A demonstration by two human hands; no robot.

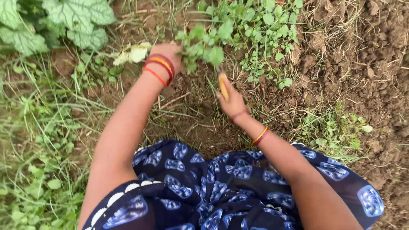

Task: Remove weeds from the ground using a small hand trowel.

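The left hand (169, 54) is seen at approx 11 o'clock of the frame, reached fwd and closed round the base of a leafy green weed clump (204, 49); the fingers are mostly hidden by the leaves, so only the wrist and back of the hand are shown. Red and orange bangles (160, 66) are worn on that wrist. The right hand (232, 102) is held just right of centre, approx 5 o'clock from the weed clump, and is closed round the yellowish handle (223, 85) of a tool; the tool's working end is pointed up toward the clump's stems and is lost among them, so its shape can't be told. Thin bangles (260, 136) are worn on the right forearm. Bare brown soil (375, 64) is seen at 2 o'clock, grass (38, 140) at 8–9 o'clock, broad pale-veined leaves (81, 21) at 10 o'clock. A dark blue patterned garment (204, 187) is spread over the knees at 6 o'clock
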